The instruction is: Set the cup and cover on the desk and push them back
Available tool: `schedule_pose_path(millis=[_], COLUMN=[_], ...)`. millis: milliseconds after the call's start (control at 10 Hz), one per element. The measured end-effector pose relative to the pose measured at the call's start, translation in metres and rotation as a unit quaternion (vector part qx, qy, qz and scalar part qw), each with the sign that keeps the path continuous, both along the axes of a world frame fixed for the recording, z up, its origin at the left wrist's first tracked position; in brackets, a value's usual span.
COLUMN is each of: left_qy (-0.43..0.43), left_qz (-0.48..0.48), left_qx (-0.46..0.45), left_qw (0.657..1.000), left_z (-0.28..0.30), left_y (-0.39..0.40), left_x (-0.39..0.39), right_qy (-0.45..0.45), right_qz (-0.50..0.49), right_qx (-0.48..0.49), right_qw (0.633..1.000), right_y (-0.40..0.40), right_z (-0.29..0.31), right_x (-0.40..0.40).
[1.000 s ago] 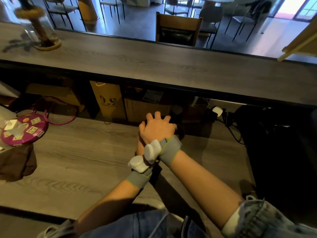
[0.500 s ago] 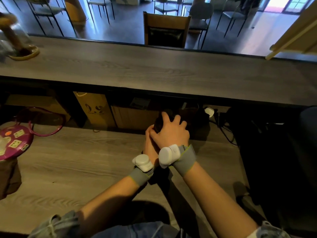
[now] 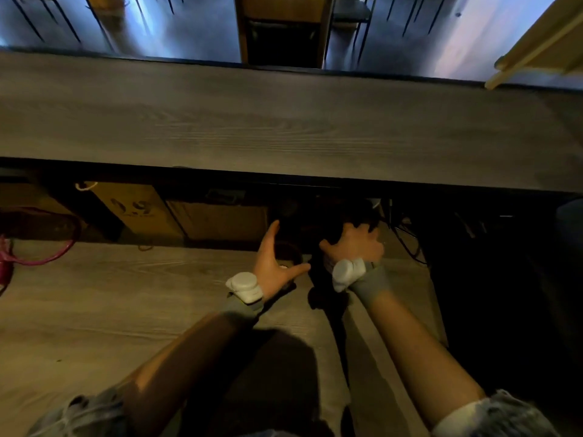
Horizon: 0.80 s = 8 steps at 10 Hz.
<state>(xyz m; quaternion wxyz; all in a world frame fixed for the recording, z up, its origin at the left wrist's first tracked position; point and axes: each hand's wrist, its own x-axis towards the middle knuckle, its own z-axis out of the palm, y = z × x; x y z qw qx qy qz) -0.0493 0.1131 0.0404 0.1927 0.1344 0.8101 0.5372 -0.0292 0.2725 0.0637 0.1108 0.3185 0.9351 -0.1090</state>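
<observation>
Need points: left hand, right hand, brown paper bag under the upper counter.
left hand (image 3: 270, 263), head view, on the palm.
right hand (image 3: 355, 246), head view, back of hand.
brown paper bag (image 3: 138, 216), head view, its printed front.

Grey wood-grain lower counter (image 3: 94, 310), pink cord (image 3: 47, 260) on its left edge

The right hand (image 3: 353, 247) hides its fingertips in a dark object (image 3: 318, 279) (shape unreadable in shadow).

Hands (image 3: 318, 257) now apart, formerly overlapped.
</observation>
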Motion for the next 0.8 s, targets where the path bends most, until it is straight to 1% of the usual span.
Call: schedule_pose_path(millis=[100,200,300,400,500,600,700,800], left_qy=[-0.029,-0.073,-0.077,-0.088,-0.072,-0.065,-0.038,-0.007], left_qz=[0.033,0.052,0.065,0.073,0.079,0.08,0.078,0.094], left_qx=[-0.004,-0.007,-0.023,-0.024,-0.01,0.002,0.019,0.025], left_qw=[0.999,0.996,0.995,0.993,0.994,0.995,0.996,0.995], left_z=[-0.001,-0.005,-0.014,-0.019,-0.021,-0.019,-0.013,0.003], left_y=[-0.01,-0.016,-0.021,-0.024,-0.026,-0.029,-0.036,-0.04], left_x=[-0.004,-0.013,-0.022,-0.022,-0.016,-0.011,-0.005,-0.001], right_qy=[-0.033,-0.022,0.009,0.035,0.021,0.03,0.095,0.107], right_qz=[0.001,0.022,0.008,0.028,0.021,-0.018,-0.041,-0.036], right_qx=[-0.037,-0.113,-0.175,-0.161,-0.098,-0.054,-0.067,-0.054], right_qw=[0.999,0.993,0.985,0.986,0.995,0.998,0.992,0.992], right_y=[0.018,0.032,0.037,0.037,0.034,0.03,0.018,0.005], right_z=[-0.019,-0.041,-0.056,-0.062,-0.064,-0.062,-0.056,-0.047], right_x=[-0.009,-0.016,-0.02,-0.017,-0.016,-0.017,-0.009,-0.002])
